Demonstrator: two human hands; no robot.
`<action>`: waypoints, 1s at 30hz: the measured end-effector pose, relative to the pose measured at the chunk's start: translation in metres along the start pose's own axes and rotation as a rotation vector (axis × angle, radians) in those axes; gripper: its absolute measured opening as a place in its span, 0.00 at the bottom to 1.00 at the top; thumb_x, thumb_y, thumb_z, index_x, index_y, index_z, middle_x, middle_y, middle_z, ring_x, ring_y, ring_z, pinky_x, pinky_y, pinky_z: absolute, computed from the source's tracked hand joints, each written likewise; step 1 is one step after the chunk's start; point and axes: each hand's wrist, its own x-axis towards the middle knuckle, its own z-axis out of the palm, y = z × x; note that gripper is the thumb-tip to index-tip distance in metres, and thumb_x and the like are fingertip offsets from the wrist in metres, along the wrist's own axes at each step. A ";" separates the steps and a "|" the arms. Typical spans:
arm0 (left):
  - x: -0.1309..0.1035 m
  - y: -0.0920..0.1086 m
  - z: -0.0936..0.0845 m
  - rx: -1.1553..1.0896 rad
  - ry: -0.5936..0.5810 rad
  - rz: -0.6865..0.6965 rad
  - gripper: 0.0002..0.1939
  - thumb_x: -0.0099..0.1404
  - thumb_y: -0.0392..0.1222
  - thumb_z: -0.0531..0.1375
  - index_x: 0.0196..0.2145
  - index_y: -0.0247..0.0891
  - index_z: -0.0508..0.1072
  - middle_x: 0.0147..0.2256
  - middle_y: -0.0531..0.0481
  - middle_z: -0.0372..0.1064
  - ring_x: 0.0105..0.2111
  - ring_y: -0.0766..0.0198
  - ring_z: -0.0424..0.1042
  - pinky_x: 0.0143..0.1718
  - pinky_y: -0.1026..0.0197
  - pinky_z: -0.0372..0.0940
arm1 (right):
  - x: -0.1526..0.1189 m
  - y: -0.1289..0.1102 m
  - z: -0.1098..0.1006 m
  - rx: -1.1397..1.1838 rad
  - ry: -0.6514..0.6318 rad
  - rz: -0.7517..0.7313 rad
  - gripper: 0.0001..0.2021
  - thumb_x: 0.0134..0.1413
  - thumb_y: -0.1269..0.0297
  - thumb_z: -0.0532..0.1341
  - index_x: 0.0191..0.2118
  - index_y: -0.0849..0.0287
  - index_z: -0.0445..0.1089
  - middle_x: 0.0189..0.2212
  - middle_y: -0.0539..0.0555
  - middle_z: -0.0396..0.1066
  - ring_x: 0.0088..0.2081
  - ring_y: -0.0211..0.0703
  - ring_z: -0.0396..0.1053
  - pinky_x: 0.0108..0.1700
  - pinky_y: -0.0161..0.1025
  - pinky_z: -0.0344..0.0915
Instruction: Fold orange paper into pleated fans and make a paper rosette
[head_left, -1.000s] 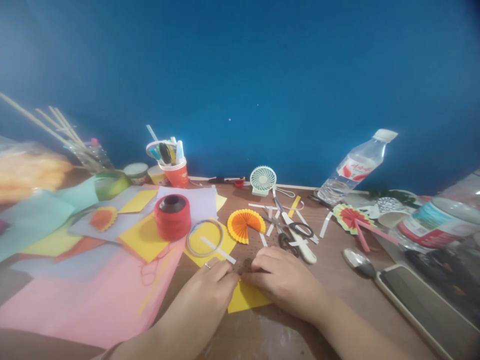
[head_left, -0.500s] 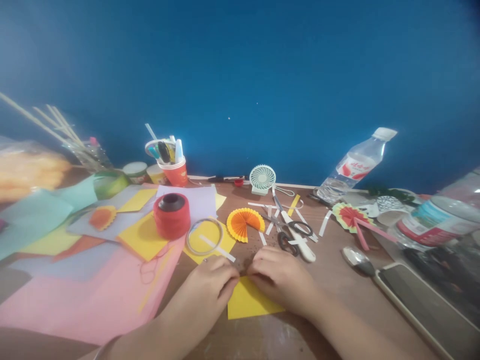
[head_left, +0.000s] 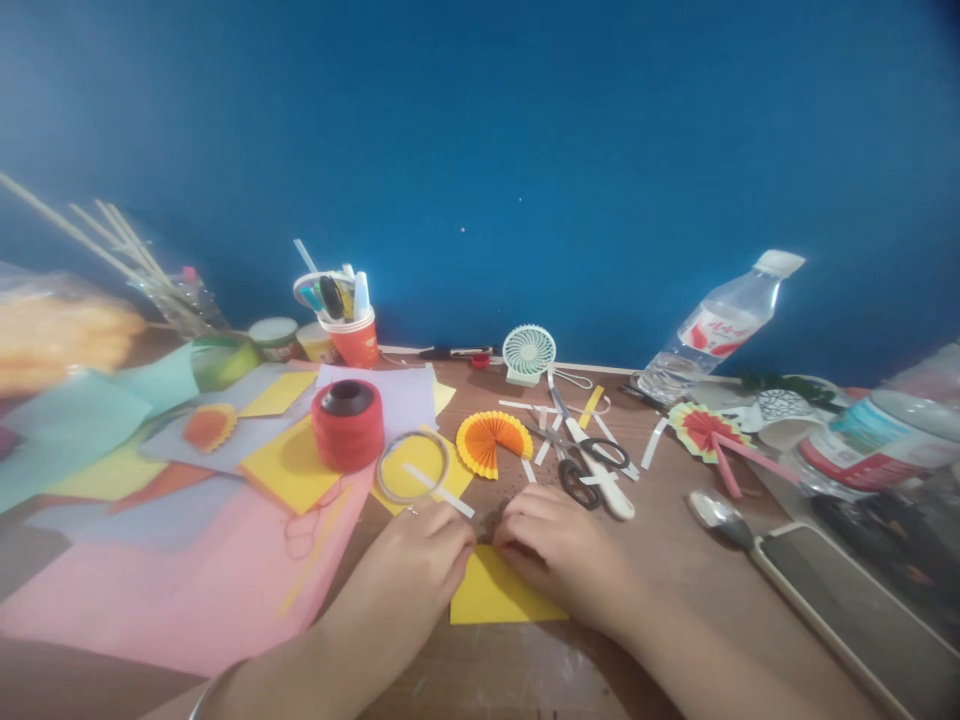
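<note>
A yellow sheet of paper (head_left: pixel 504 592) lies on the table close in front of me. At its far left edge is my left hand (head_left: pixel 424 550), fingers curled and closed on the paper. My right hand (head_left: pixel 551 545) grips the far edge a little to the right, its fingers bent and pressed together. The fingertips of both hands are partly hidden. Just beyond them stands a pleated orange and yellow paper fan (head_left: pixel 491 444). Left of it, a clear tape ring (head_left: pixel 414 467) rests on another yellow sheet with a white strip.
Black-handled scissors (head_left: pixel 581 468) and a white-handled knife (head_left: pixel 611 490) lie among paper strips. A red thread spool (head_left: pixel 347 425) stands on coloured papers to the left. At right are a spoon (head_left: pixel 712 512), a phone (head_left: pixel 847 610) and a tilted bottle (head_left: pixel 716 325). A small fan (head_left: pixel 529 352) stands behind.
The view has shifted slightly. Both hands stay at the yellow paper's far edge, and the left hand has moved a little left with the paper.
</note>
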 end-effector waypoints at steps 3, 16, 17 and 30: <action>0.000 0.000 -0.003 0.094 -0.062 0.065 0.10 0.59 0.29 0.49 0.27 0.37 0.68 0.27 0.50 0.63 0.31 0.62 0.63 0.34 0.59 0.58 | -0.001 0.002 -0.002 0.002 -0.014 -0.042 0.07 0.53 0.72 0.55 0.28 0.58 0.68 0.25 0.51 0.67 0.31 0.38 0.62 0.34 0.35 0.57; -0.004 0.007 -0.015 0.384 -0.157 0.151 0.11 0.53 0.25 0.50 0.29 0.35 0.68 0.27 0.49 0.62 0.30 0.59 0.61 0.31 0.56 0.58 | -0.002 -0.003 -0.003 -0.154 -0.089 -0.130 0.10 0.54 0.71 0.55 0.41 0.54 0.69 0.26 0.50 0.64 0.30 0.38 0.58 0.28 0.35 0.51; -0.004 0.008 -0.015 0.398 -0.160 0.152 0.11 0.53 0.24 0.49 0.29 0.35 0.68 0.27 0.49 0.62 0.29 0.59 0.61 0.30 0.56 0.58 | -0.002 -0.003 -0.003 -0.155 -0.091 -0.133 0.10 0.54 0.71 0.55 0.41 0.54 0.69 0.26 0.50 0.64 0.30 0.38 0.58 0.28 0.35 0.50; -0.010 -0.008 -0.018 0.257 0.017 0.253 0.12 0.60 0.27 0.48 0.34 0.36 0.69 0.27 0.50 0.64 0.31 0.62 0.64 0.33 0.59 0.61 | -0.005 -0.006 -0.001 -0.106 -0.094 -0.015 0.06 0.56 0.63 0.54 0.37 0.54 0.67 0.28 0.49 0.63 0.32 0.37 0.60 0.29 0.32 0.52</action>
